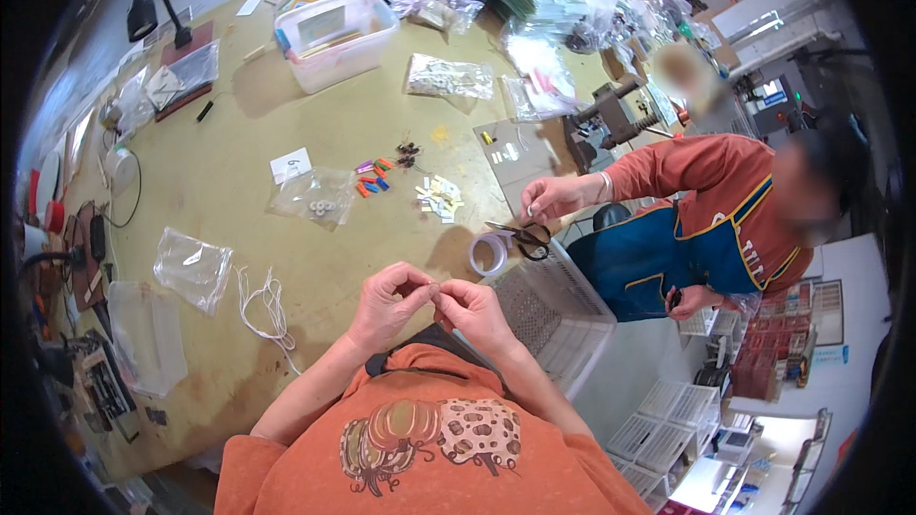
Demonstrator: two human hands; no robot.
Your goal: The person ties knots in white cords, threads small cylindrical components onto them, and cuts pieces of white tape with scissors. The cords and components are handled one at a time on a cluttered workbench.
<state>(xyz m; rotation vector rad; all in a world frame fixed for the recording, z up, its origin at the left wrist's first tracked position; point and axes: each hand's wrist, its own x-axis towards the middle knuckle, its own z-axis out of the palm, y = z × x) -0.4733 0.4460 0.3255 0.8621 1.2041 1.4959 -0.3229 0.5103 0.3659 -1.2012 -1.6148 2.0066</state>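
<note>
My left hand [389, 307] and my right hand [477, 315] meet at the table's near edge, fingertips pinched together. Whatever sits between them is too small to make out. Beyond them lies a pile of small white and pale yellow pieces [439, 198]. Small coloured pieces [372, 187] in red, blue, green and orange lie further left, beside a cluster of tiny dark parts [408, 153]. A clear bag [315, 195] has small white rings on it or in it. To the right of my hands are a roll of tape [474, 256] and black-handled scissors [534, 246].
A co-worker [687, 210] in a blue apron works at the right by a hand press [611, 114]. A white plastic crate [582, 343] stands at my right. White cord [262, 315] and a clear bag [194, 267] lie left. A plastic bin [348, 57] stands at the back.
</note>
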